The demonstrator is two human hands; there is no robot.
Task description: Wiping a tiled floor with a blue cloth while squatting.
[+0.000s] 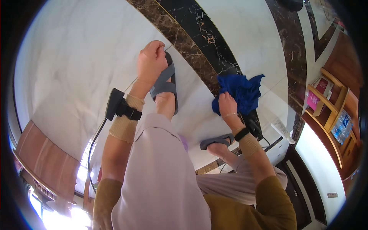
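A crumpled blue cloth (243,92) lies bunched over the dark marble band of the floor. My right hand (228,104) grips its near edge, with the fingers partly hidden in the folds. My left hand (152,61) is curled into a loose fist, and nothing shows in it. It appears just above the toe end of a grey slide sandal (164,83) on one foot. The other foot wears a matching grey sandal (217,141), below my right hand in the view.
Pale marble tiles (72,63) flank a brown and black marble strip (198,37). At right are a white tube (281,130) and a wooden shelf unit (327,100) bearing a pink box (316,92) and plastic-wrapped bottles (342,126). A wooden panel (47,161) stands at lower left.
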